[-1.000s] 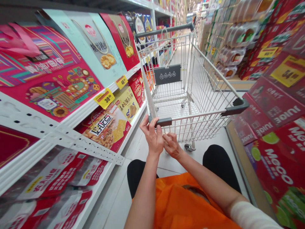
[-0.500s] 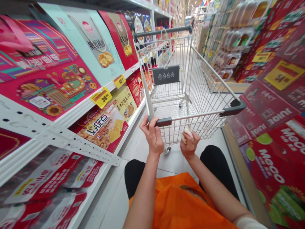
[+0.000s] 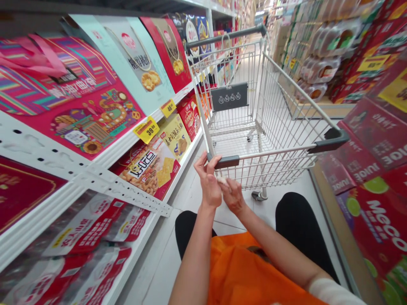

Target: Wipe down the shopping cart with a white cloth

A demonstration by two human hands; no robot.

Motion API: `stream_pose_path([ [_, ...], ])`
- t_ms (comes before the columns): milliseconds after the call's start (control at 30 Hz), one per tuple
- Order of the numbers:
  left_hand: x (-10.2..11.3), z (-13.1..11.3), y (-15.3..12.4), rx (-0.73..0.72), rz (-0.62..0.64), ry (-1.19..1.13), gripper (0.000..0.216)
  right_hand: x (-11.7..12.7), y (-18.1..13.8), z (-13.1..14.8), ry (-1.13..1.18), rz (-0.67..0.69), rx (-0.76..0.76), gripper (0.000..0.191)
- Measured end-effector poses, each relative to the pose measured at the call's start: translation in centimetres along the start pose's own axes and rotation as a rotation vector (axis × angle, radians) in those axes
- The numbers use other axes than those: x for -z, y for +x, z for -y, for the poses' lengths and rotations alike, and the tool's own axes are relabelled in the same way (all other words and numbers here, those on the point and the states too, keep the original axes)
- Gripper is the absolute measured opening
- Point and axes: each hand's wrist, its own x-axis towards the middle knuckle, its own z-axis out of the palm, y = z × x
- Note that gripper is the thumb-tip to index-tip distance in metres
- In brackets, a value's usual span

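Observation:
My left hand [image 3: 209, 180] is wrapped round the left end of the grey handle bar of an empty wire shopping cart [image 3: 273, 123]. My right hand [image 3: 233, 195] sits just below the bar, pressed against my left hand, fingers closed on a small pale wad [image 3: 221, 181] that I cannot make out. My arms reach forward over an orange garment [image 3: 241, 275] and black trousers.
White shelves [image 3: 95, 165] on the left hold boxed biscuits, red gift boxes and yellow price tags. Stacked red juice cartons [image 3: 375, 186] line the right. The aisle runs on beyond the cart over a pale tiled floor.
My right hand has moved left from under the middle of the bar to lie against my left hand. The left hand stays on the bar.

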Motion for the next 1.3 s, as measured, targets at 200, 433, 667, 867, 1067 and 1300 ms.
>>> stream_pose_path([
  [200, -0.7, 0.1, -0.1, 0.004, -0.036, -0.029, 0.07, 4.4, 0.1, -4.3, -0.099, -0.174, -0.066, 0.045],
  [433, -1.0, 0.3, -0.3, 0.018, -0.06, -0.019, 0.069, 2.4, 1.5, -0.5, 0.072, -0.051, -0.032, 0.054],
  [667, -0.5, 0.4, -0.2, 0.02, -0.02, -0.006, 0.069, 3.5, 0.4, -2.3, 0.033, 0.058, 0.012, 0.052],
  [867, -1.3, 0.3, -0.2, 0.007, -0.061, -0.03, 0.066, 6.4, -0.9, -8.3, -0.211, -0.122, -0.017, 0.045],
  [1067, -1.7, 0.3, -0.1, 0.003, -0.094, -0.034, 0.063, 6.5, -1.0, -8.4, -0.263, -0.146, -0.119, 0.048],
  [1300, -1.6, 0.3, -0.2, 0.005, -0.088, -0.016, 0.064, 5.5, -1.8, -7.8, -0.144, -0.225, -0.138, 0.042],
])
